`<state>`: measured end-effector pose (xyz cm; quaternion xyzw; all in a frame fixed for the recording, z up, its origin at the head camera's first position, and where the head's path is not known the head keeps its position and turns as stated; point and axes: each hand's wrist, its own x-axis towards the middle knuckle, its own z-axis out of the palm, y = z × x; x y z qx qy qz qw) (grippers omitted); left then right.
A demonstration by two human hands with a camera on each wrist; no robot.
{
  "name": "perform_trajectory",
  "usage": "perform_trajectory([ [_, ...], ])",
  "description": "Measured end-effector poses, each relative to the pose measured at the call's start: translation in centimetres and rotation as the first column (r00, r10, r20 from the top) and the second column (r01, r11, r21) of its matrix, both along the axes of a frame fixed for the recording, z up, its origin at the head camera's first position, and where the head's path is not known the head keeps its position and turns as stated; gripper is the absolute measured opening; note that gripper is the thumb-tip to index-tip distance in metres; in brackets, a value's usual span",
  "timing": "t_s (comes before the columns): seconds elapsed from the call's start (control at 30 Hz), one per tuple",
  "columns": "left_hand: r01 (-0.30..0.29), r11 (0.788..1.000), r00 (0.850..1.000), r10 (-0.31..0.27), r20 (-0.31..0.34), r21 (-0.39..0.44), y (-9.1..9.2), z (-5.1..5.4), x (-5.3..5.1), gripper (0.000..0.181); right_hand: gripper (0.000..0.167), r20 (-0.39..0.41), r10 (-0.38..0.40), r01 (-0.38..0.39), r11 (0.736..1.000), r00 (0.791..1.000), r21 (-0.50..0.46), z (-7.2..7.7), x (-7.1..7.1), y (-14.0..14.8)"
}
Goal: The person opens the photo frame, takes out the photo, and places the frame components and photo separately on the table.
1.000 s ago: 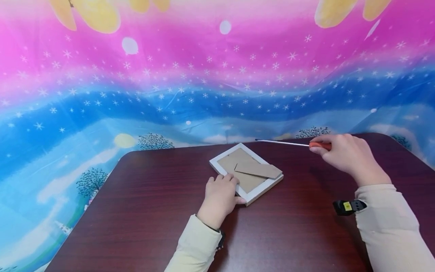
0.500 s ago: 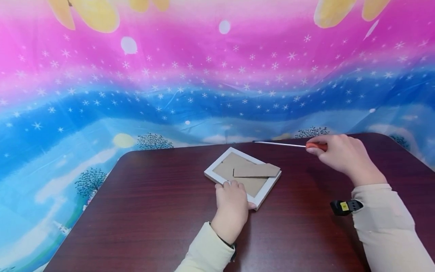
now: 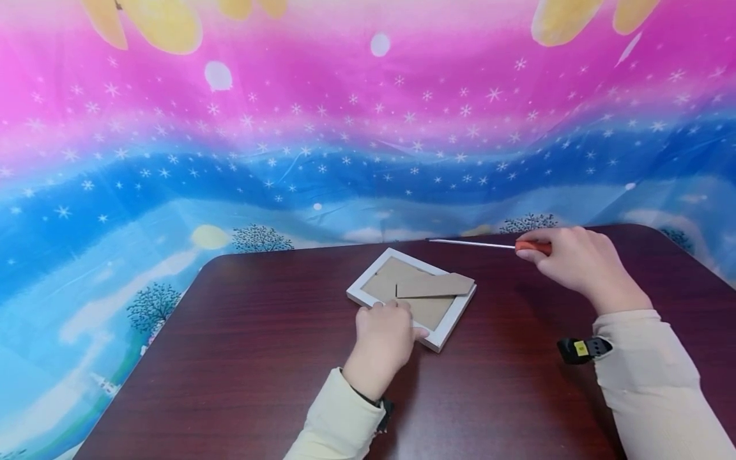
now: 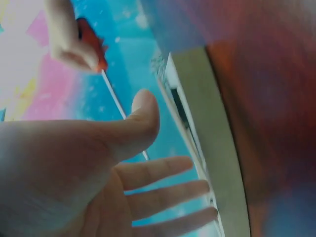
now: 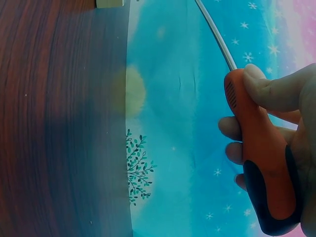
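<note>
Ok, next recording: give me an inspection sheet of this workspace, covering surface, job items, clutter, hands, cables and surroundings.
Surface: dark reddish-brown table with a streaked wood-grain look.
Job items: white-bordered picture frame lying back up, brown stand flap showing; screwdriver with an orange-and-black handle, its shaft apart from the frame.
Clutter: nothing seen.
Left hand: fingertips at the frame's near edge.
Right hand: grips the screwdriver by its handle.
Cables: nothing seen.
Surroundings: pink-and-blue backdrop printed with snowflakes and trees, behind the table.

Head view faces forward, down; wrist views close, both showing screwdriver (image 5: 261, 143).
</note>
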<state>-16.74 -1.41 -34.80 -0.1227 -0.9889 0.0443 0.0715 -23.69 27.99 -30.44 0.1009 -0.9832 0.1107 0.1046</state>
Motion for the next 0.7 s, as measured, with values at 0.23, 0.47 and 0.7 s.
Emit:
perform_trajectory([
  [0.23,0.031,0.979,0.998,-0.043,0.055,0.203,-2.3,-0.4,-2.2,0.054,0.042,0.009,0.006,-0.006,1.000,1.000,0.000,0.1,0.0,-0.1],
  [0.47,-0.023,0.963,0.996,-0.003,0.094,0.269,-4.7,-1.3,-3.7,0.049,0.043,0.018,0.007,-0.007,1.000,1.000,-0.003,0.2,-0.1,-0.2],
  [0.7,-0.035,0.967,0.995,0.009,0.104,0.253,-5.7,-1.9,-4.1,0.053,0.044,0.023,0.012,-0.012,1.000,1.000,-0.001,0.1,-0.1,-0.1],
])
